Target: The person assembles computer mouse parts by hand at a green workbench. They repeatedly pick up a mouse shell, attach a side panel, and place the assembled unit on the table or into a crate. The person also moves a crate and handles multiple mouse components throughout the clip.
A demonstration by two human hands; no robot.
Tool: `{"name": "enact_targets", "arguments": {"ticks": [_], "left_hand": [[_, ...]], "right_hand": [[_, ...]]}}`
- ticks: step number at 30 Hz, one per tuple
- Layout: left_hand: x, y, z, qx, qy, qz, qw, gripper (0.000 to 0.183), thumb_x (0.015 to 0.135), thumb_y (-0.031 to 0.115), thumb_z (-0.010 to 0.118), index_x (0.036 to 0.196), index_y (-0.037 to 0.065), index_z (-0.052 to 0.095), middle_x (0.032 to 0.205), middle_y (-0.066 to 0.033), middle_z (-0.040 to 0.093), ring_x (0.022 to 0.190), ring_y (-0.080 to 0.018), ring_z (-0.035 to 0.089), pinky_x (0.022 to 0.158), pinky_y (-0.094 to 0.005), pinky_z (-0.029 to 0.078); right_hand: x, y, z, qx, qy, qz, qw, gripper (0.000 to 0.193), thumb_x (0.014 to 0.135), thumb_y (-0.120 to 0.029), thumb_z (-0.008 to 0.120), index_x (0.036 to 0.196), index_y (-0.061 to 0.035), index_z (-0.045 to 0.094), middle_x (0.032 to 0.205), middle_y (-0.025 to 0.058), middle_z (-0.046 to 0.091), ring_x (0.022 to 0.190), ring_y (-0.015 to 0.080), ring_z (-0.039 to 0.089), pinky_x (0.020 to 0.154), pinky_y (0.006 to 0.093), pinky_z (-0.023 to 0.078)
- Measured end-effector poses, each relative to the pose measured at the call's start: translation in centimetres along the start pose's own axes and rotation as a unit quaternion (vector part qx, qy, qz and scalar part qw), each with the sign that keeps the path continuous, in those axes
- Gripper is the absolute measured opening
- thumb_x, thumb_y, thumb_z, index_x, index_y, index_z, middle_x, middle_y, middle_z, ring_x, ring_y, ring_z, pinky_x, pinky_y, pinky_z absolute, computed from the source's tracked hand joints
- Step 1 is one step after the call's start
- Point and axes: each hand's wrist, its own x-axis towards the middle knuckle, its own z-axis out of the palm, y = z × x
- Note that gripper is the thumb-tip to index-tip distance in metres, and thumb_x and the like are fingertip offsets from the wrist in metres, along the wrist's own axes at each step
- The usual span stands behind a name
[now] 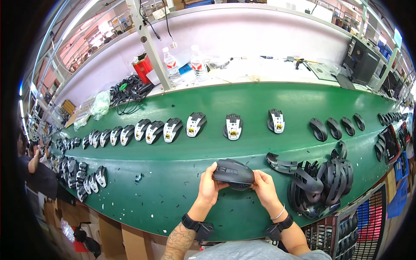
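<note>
Between my two hands is a black computer mouse (234, 171), held a little above the green bench near its front edge. My left hand (209, 185) grips its left end, thumb on top and fingers underneath. At the other end, my right hand (263, 185) pinches the mouse's side. Right of my hands lies a heap of curved black mouse shells (320, 182). Across the bench beyond me runs a row of mice with white insides showing, one of them a half-open mouse (234, 127). Farther right, several closed black mice (333, 127) continue the line.
More part-built mice (93, 183) crowd the bench's left side. Small dark bits dot the green bench (173, 169). Two plastic bottles (199, 65), a red box (143, 69), and tangled black cables (130, 89) stand behind. A black grated crate (359, 221) sits low right. Another person (37, 169) is far left.
</note>
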Motion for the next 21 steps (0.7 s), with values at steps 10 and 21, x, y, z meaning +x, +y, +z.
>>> {"name": "enact_targets", "arguments": {"ticks": [10, 21], "left_hand": [[-1.4, 1.0, 1.5, 0.211, -0.093, 0.034, 0.972, 0.059, 0.095, 0.048, 0.042, 0.100, -0.006, 0.066, 0.089, -0.0163, 0.069, 0.077, -0.0240, 0.068, 0.071, -0.0329, 0.053], [-1.4, -0.5, 3.1, 0.296, -0.138, 0.096, 0.940, 0.032, 0.093, 0.020, 0.057, 0.080, -0.007, 0.067, 0.071, -0.0121, 0.067, 0.058, -0.0142, 0.065, 0.052, -0.0223, 0.050]], "right_hand": [[0.5, 0.0, -1.4, 0.212, -0.042, 0.112, 0.970, 0.033, 0.099, -0.032, 0.045, 0.098, -0.0036, 0.062, 0.092, 0.0052, 0.065, 0.082, 0.0137, 0.059, 0.077, 0.0310, 0.049], [0.2, -0.7, -1.4, 0.197, 0.004, 0.066, 0.978, 0.034, 0.099, -0.033, 0.044, 0.101, -0.0024, 0.061, 0.095, 0.0067, 0.065, 0.086, 0.0150, 0.060, 0.079, 0.0312, 0.049]]}}
